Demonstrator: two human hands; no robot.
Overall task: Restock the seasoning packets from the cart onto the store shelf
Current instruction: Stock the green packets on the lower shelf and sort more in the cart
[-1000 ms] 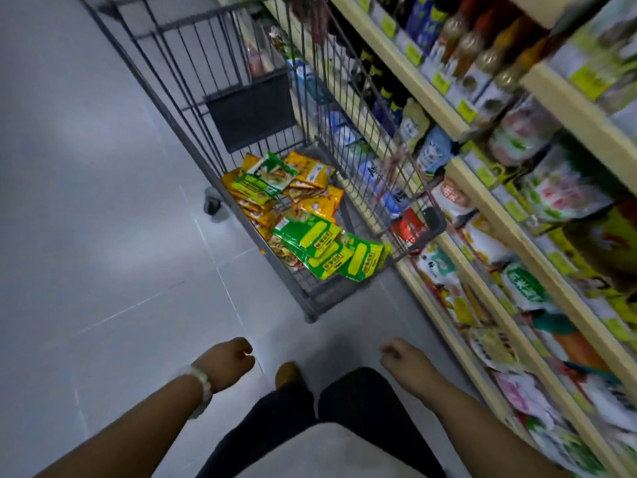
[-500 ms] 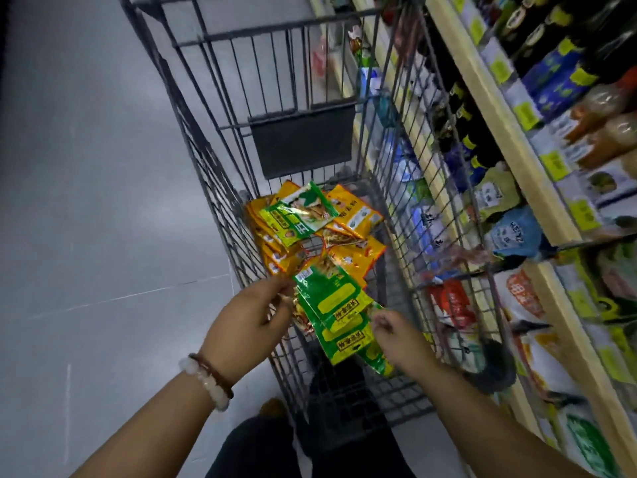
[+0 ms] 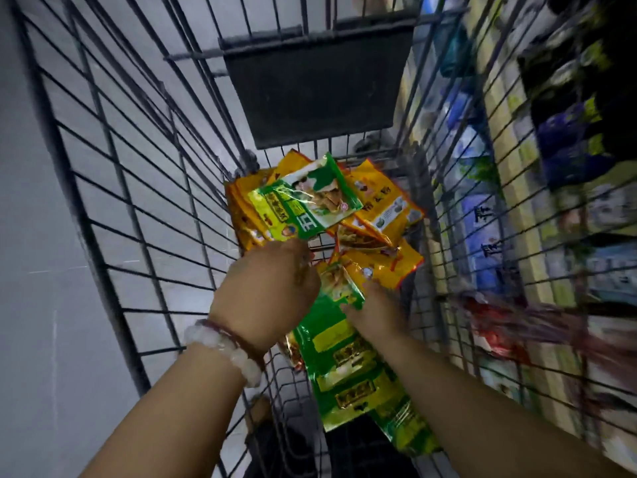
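The left hand, a pale bead bracelet on its wrist, is down inside the cart with its back to the camera; its fingers curl under out of sight at the top of the green packets, so I cannot tell whether they grip anything. The right hand is just beside it, blurred, with its fingers on the upper edge of the same green stack; whether it pinches a packet or only touches it does not show.

The green packets lie overlapping in a row along the cart floor, running toward the person. Beyond both hands sits a heap of orange packets, with one green and white packet lying tilted on top. A dark flap hangs on the cart's far wall.

To the right, through the cart wires, the store shelf holds blurred bags and bottles.
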